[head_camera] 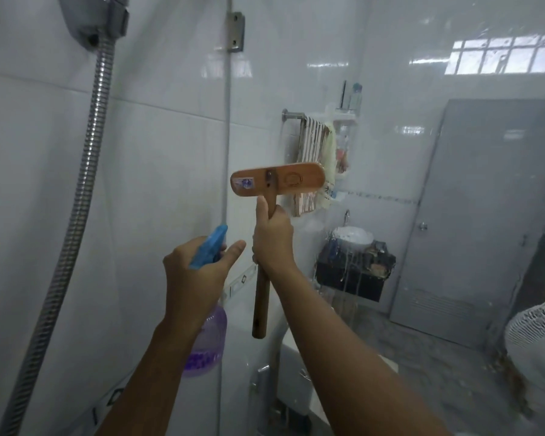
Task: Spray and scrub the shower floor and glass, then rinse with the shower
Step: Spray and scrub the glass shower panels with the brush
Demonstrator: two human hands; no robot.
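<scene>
My right hand [272,239] grips the handle of a wooden scrub brush [277,180], whose flat head is held sideways against the wet shower glass [422,184]. My left hand [195,269] holds a spray bottle [206,344] with purple liquid and a blue trigger head, its nozzle pointing up toward the glass edge. Water streaks run down the glass below and right of the brush. The shower floor is out of view.
A metal shower hose [88,171] hangs down the white tiled wall on the left. A glass hinge [235,31] sits at the top. Through the glass I see a towel rail with towels [315,146], a grey door [485,215] and a white basket [538,335].
</scene>
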